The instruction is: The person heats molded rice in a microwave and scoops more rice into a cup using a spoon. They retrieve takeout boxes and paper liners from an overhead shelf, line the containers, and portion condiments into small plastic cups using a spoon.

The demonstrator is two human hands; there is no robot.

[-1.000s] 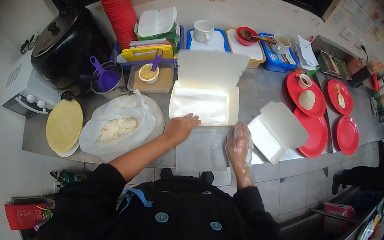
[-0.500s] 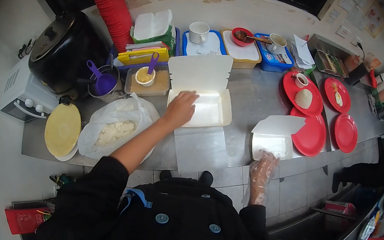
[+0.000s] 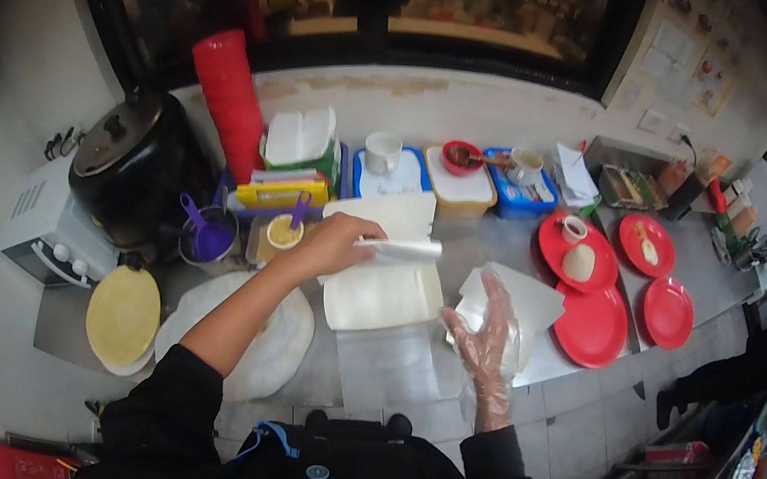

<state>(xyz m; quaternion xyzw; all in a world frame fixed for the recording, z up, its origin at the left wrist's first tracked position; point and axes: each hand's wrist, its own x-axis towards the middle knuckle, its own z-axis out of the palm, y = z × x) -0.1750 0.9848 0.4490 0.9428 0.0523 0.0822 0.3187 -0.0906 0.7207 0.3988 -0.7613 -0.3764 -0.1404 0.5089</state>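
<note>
1. White sheet (image 3: 412, 249), apparently liner paper, lies just right of the left hand's (image 3: 337, 244) fingertips at the frame's middle. The fingers are narrow, pinching its left end.
2. The sheet's long axis runs left to right, its right end raised slightly, above the open larger box (image 3: 383, 302); whether they touch, I cannot tell. The left hand is nearer.
3. The left hand is bare and palm down, its forearm slanting up from the lower left across the white bag (image 3: 276, 348).
4. The gloved right hand (image 3: 488, 343), right of centre, has its thumb and fingers wide, fingertips towards the top.
5. It overlaps the open smaller box (image 3: 540, 306); contact is unclear.
6. Red plates (image 3: 592, 327) lie beyond, further right.
</note>
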